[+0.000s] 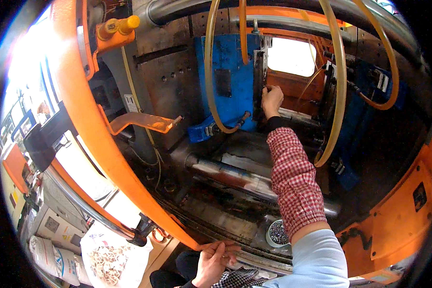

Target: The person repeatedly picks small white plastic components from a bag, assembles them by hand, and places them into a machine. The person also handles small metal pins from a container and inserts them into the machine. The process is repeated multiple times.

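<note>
My right hand, its arm in a red checked sleeve cover, reaches deep into the machine. Its fingers are curled together against the inner face of the blue mould half; anything small between them is hidden. Low in front of my body, by the lower end of the orange door frame, is my left hand. Its fingers and thumb are drawn together, and what they hold, if anything, does not show clearly. A round bowl of small shiny metal parts sits on the machine ledge beside my right forearm.
Yellowish hoses loop down around my right arm. A thick metal bar crosses below it. A second blue mould half stands at right. An orange bracket juts in at left. Outside lies a white bag of pale pieces.
</note>
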### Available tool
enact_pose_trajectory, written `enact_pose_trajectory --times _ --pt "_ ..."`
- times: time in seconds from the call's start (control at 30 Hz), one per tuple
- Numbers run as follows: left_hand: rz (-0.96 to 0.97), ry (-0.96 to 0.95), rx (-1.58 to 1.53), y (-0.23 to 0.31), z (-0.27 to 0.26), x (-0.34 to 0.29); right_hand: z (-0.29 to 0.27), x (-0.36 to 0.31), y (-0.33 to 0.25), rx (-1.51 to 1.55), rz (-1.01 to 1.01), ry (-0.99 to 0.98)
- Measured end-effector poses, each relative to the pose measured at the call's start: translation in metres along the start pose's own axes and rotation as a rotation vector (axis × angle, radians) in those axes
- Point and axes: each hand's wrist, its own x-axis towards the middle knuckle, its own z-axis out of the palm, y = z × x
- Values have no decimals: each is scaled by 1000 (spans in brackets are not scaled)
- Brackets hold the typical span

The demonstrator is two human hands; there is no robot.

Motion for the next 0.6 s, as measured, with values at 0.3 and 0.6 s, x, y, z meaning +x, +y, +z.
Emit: enact_pose_trajectory --times 0.3,0.6 --pt "14 -7 65 -7 -4 6 5 9 19 109 -134 -22" --pt "116 17 273 -9 -12 11 13 5 23 109 52 43"
